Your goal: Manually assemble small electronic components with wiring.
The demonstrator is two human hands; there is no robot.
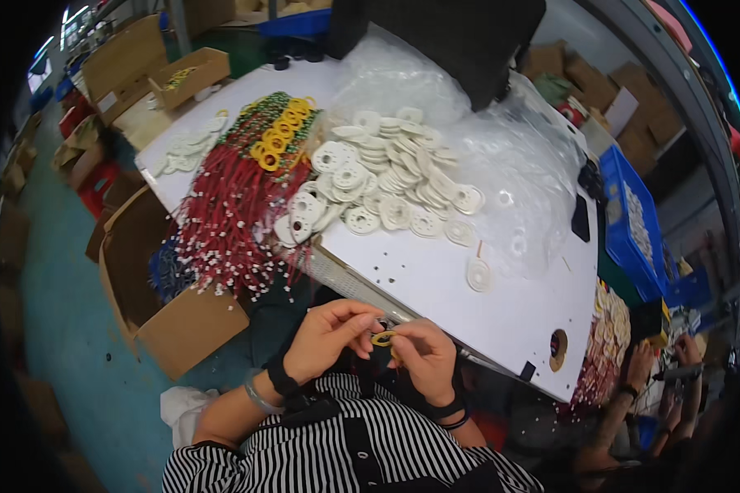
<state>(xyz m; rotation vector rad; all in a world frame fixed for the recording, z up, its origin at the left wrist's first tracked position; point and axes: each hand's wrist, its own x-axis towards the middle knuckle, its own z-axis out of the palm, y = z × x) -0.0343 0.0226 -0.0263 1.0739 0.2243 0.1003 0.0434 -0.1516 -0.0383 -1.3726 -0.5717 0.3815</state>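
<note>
In front of my chest, just off the table's near edge, a small yellow ring (pixel 382 338) is held between both hands. My left hand (pixel 324 340) pinches at its left side, thumb and fingers pressed together. From the other side my right hand (pixel 430 360) grips the ring with thumb and forefinger. Something small and dark shows at the left fingertips, too small to name. On the table (pixel 501 329) beyond lies a heap of white round plastic discs (pixel 395 160). One white disc (pixel 478 274) rests apart, nearer my right hand.
Bundled red wires (pixel 230 197) with white connectors and yellow rings (pixel 284 131) hang over the table's left edge, above an open cardboard box (pixel 193 329). Clear plastic bags (pixel 510 189) cover the table's far right. Beyond stands a blue bin (pixel 629 218). A co-worker's hands (pixel 640 366) are at far right.
</note>
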